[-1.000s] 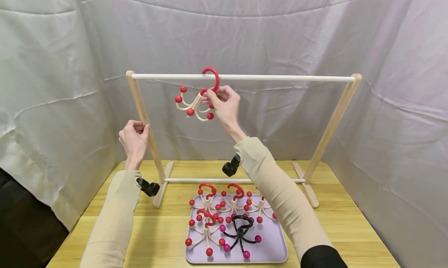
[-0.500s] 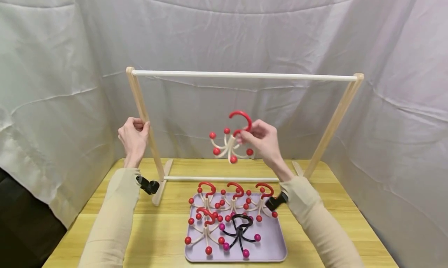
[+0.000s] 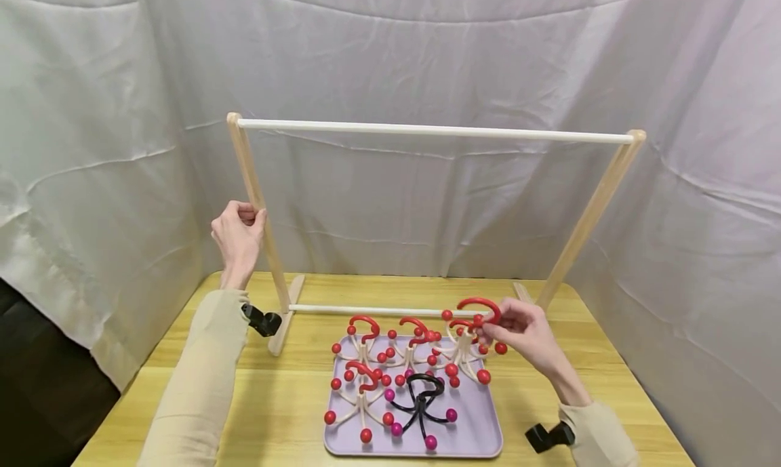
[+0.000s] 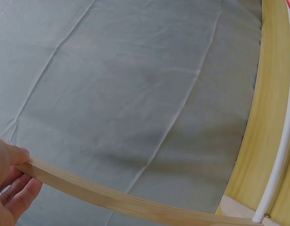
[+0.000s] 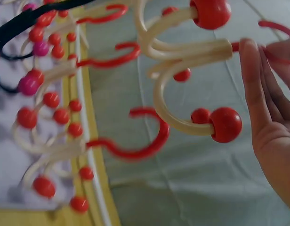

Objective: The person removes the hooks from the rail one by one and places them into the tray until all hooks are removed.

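Note:
My right hand [image 3: 529, 335] pinches a cream hanger [image 3: 465, 348] by the base of its red hook. Its curved arms end in red balls. In the right wrist view this held hanger [image 5: 201, 52] is above the others, its hook reaching back past my fingers. In the head view it overlaps the back right hanger on the lilac tray [image 3: 478, 430]. Several similar red-hooked hangers [image 3: 363, 402] stand there, beside one black hanger [image 3: 421, 406] with magenta balls. Over at the left, my left hand [image 3: 239, 238] grips the wooden left post [image 3: 276, 264] of a rack between thumb and fingers.
A white top bar [image 3: 427, 129] spans the rack between its left post and right post [image 3: 586, 226]. Low behind the tray runs a white lower bar [image 3: 378, 310]. Grey curtains [image 3: 390, 67] enclose the wooden table [image 3: 293, 413] at the back and sides.
My right hand has carried the held hanger from beside the top bar down and rightward to the tray's back right. The left hand keeps its grip on the post.

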The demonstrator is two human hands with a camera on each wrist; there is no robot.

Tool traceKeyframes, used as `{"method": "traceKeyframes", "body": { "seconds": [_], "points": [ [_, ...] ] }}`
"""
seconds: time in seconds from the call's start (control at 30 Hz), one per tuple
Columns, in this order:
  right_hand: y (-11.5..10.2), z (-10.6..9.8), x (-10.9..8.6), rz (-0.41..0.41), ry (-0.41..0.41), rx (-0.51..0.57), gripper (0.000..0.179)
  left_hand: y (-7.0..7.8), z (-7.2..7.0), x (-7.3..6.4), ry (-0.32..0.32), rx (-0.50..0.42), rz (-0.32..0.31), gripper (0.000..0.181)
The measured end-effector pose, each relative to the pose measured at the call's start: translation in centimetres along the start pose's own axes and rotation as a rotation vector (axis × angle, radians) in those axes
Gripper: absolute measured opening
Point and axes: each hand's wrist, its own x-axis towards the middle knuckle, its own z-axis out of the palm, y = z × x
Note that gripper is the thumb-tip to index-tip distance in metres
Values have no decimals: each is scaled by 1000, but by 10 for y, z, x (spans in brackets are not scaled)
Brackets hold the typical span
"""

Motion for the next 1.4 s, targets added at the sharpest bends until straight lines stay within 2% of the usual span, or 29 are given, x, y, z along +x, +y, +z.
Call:
{"method": "traceKeyframes", "body": {
  "seconds": [0.23,0.4,0.5,0.73,0.97,1.3,1.4],
  "points": [
    [11,-18,-34,104,-162,114,14,0,0,-2,4,-9,-9,25],
    [21,-25,-45,175,-278,168,13,1,1,-1,8,-2,-5,24],
    [29,-28,-47,176,-330,188,9,0,1,-1,10,0,-7,24],
    [44,-31,-52,247,-374,191,5,0,1,-2,8,3,-11,24],
    [50,-36,-56,262,-421,252,6,0,0,-3,-1,-1,-20,25],
    [57,-32,-48,270,-524,253,7,-1,-1,-2,2,4,-19,24],
    [60,-30,-48,316,-530,271,9,-2,0,-3,3,-5,-17,25]
  ]
}}
